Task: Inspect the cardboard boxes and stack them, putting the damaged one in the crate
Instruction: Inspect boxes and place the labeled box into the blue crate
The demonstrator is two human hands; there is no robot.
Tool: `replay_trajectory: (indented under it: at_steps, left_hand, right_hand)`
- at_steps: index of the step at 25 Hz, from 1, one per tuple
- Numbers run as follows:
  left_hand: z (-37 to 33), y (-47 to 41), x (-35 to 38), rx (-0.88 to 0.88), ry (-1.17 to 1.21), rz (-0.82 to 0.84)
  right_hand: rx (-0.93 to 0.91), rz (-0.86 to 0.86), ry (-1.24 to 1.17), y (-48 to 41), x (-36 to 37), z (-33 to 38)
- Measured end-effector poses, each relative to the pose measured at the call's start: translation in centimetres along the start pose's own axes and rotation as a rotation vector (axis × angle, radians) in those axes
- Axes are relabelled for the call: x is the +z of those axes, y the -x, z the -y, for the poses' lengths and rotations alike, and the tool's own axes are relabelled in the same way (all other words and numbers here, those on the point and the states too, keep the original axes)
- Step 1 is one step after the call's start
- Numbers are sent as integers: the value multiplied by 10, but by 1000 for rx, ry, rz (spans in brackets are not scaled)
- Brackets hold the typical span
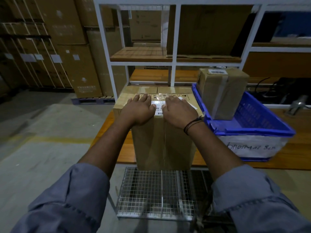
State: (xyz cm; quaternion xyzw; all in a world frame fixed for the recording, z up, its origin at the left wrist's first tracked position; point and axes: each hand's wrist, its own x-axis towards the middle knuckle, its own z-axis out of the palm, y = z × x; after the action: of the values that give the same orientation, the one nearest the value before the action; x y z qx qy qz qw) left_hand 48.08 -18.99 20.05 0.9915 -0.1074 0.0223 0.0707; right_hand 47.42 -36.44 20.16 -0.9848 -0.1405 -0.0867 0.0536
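Note:
A tall taped cardboard box (161, 142) stands upright on the wooden table (296, 157), with a white barcode label on its top. My left hand (139, 110) and my right hand (180, 111) both lie flat on the box's top face, fingers straight, side by side. To the right sits a blue crate (252, 130) with a white label reading "abnormal bin". A smaller cardboard box (222, 93) stands inside the crate, leaning at its back left corner.
A white metal shelf frame (174, 47) with wooden boards rises behind the table. A wire mesh rack (158, 192) lies below the table's front edge. Stacked large cartons (58, 47) line the left wall on a pallet. Cables lie at the far right.

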Motion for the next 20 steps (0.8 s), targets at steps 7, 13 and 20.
replay_trajectory:
  at_steps: [7,13,20]
  left_hand:
    - [-1,2,0,-10,6,6]
    - [0,0,0,0,26,-22]
    - [7,5,-1,48,86,-20]
  right_hand:
    - [-16,25,-52,1,-3,-3]
    - [48,-57,4,0,2,-19]
    - [133,-72,-409,4,-13,-29]
